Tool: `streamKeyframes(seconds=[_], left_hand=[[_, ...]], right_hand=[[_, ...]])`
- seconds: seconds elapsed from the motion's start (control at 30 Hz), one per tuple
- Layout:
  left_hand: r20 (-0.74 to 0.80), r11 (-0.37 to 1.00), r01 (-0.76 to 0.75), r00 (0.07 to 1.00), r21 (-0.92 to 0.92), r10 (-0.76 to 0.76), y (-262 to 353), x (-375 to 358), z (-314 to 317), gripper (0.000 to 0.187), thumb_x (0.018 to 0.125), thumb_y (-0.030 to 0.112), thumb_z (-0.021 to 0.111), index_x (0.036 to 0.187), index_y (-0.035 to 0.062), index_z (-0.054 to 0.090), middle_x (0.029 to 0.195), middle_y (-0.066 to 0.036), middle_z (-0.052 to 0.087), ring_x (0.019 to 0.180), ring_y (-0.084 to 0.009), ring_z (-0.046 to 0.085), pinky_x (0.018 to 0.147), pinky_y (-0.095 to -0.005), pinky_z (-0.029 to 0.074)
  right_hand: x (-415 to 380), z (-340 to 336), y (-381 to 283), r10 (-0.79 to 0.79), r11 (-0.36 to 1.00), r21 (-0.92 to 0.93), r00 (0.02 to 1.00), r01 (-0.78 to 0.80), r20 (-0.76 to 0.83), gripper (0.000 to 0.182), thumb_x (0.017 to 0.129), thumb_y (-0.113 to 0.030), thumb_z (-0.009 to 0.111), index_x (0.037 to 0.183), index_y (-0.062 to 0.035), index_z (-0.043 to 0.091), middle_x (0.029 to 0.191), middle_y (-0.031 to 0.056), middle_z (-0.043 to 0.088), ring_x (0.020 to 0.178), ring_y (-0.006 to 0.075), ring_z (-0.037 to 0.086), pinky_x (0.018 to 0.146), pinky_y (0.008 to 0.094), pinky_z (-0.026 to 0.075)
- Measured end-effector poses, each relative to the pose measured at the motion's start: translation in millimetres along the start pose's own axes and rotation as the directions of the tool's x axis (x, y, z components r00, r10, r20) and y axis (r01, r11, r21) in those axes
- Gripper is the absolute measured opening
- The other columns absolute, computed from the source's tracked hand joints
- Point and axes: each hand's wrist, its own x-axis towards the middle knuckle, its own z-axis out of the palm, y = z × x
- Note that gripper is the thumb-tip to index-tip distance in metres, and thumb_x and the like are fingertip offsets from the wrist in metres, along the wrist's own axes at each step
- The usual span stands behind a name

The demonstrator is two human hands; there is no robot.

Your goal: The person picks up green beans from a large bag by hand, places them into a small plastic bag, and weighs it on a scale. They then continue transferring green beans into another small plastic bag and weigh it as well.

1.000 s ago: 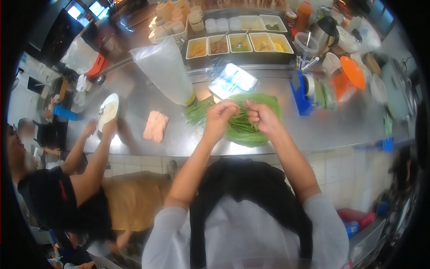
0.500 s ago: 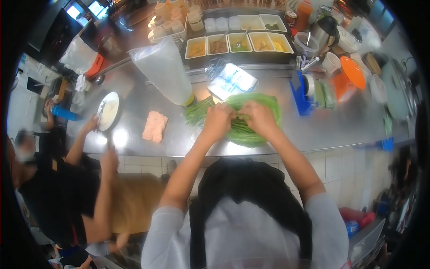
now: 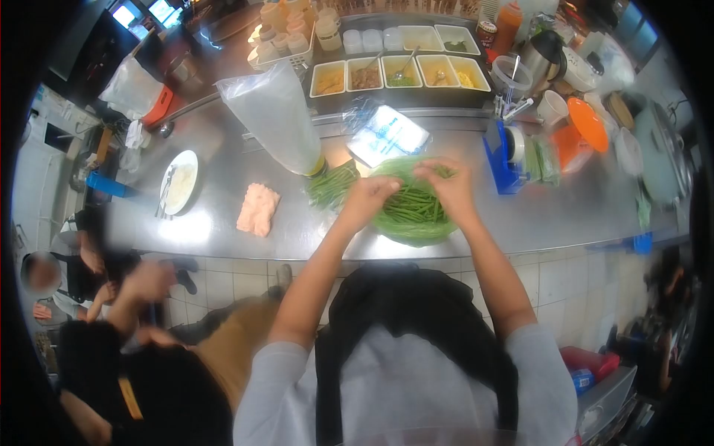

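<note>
A green plastic bag (image 3: 405, 234) lies open on the steel counter, with cut green beans (image 3: 416, 206) inside. My left hand (image 3: 370, 195) is at the bag's left edge, thumb and fingers pressed together; whatever is between them is too small to name. My right hand (image 3: 449, 186) is over the bag's right side, its fingers bent close together near some green pieces; what it grips is unclear. Left of my left hand lies a bunch of long green beans (image 3: 332, 186). Behind the bag is a white and blue packet (image 3: 388, 136).
A pink cloth (image 3: 258, 209) and a white plate (image 3: 180, 183) with cutlery lie left. A large clear bag (image 3: 275, 119) stands behind the cloth. Food trays (image 3: 401, 72) line the back; a blue tape dispenser (image 3: 503, 160) is right. A co-worker (image 3: 149, 379) is at left.
My hands have moved apart, showing more of the beans in the bag. The co-worker at left has drawn back from the plate, which now lies without a hand on it.
</note>
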Motion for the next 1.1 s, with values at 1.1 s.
streamKeyframes(seconds=[1.1], left_hand=[[-0.138, 0.983, -0.137, 0.979, 0.119, 0.153, -11, -13, 2, 0.012, 0.068, 0.007, 0.067, 0.079, 0.0024, 0.064, 0.073, -0.011, 0.063, 0.07, -0.026, 0.06, 0.065, -0.0336, 0.047]], right_hand=[[-24, 18, 17, -0.238, 0.801, -0.476, 0.923, 0.362, 0.302, 0.012, 0.067, 0.0, 0.067, 0.079, 0.0012, 0.064, 0.076, 0.0156, 0.059, 0.068, 0.0303, 0.057, 0.062, 0.0347, 0.044]])
